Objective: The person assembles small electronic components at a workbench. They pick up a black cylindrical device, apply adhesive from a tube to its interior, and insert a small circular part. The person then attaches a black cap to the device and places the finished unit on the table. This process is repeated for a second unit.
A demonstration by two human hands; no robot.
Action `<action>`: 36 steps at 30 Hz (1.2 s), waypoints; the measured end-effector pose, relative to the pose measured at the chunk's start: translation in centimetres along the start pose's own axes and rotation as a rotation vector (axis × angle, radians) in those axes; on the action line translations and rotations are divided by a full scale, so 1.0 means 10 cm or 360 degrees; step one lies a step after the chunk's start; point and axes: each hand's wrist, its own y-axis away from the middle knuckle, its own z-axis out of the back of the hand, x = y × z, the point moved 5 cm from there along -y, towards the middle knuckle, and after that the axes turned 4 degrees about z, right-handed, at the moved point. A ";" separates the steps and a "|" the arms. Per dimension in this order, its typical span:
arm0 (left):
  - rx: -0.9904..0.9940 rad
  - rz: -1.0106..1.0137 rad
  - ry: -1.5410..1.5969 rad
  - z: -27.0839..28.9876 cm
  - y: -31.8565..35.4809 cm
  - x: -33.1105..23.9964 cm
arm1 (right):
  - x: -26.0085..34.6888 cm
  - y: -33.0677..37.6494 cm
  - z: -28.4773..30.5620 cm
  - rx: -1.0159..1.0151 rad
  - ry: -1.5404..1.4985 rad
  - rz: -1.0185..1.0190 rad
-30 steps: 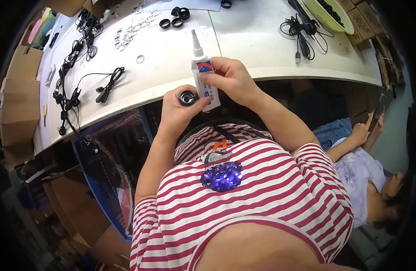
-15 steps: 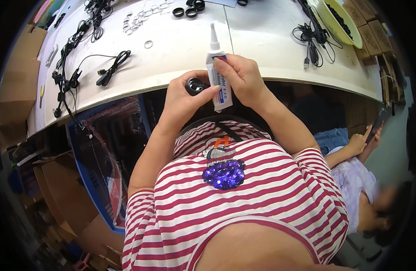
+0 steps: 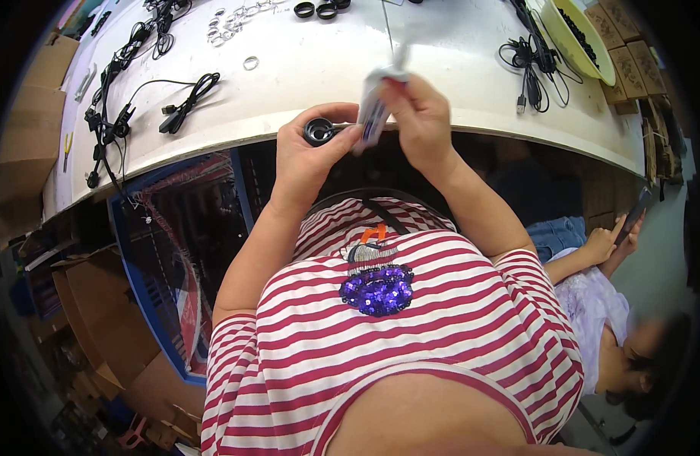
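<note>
In my left hand [image 3: 303, 158] is a small black hollow cylinder [image 3: 318, 132], its round opening facing up. My right hand [image 3: 426, 121] is closed around a white glue tube [image 3: 371, 106] with a long narrow nozzle. The tube tilts, nozzle up and to the right, and is smeared by motion. Its lower end is close to my left thumb; whether they touch I cannot tell. Both hands are at the front edge of the white table [image 3: 289, 87]. A lone silver ring [image 3: 250, 63] lies on the table beyond my left hand.
Black cables [image 3: 188, 106] are strewn over the left of the table, with another bundle [image 3: 526, 64] at the right. Several black rings [image 3: 325, 11] lie at the back. A yellow basin [image 3: 574, 38] holds small black parts. To the right, another person [image 3: 593, 304] holds a phone.
My right hand has lifted slightly and moved right, tipping the tube's nozzle rightward. My left hand has shifted a little up and left, with the black cylinder's opening turned more upward.
</note>
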 end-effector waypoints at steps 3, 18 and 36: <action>-0.0021 -0.0018 0.0006 0.00 0.02 0.06 | -0.02 -0.13 0.20 -0.0362 -0.0630 0.0052; 0.0071 0.0150 0.0009 0.07 -0.02 -0.08 | 0.12 0.16 -0.14 0.0618 0.0371 -0.0121; 0.0164 0.0436 0.0100 0.05 0.02 0.03 | 0.14 0.17 -0.18 0.0435 0.0539 0.0143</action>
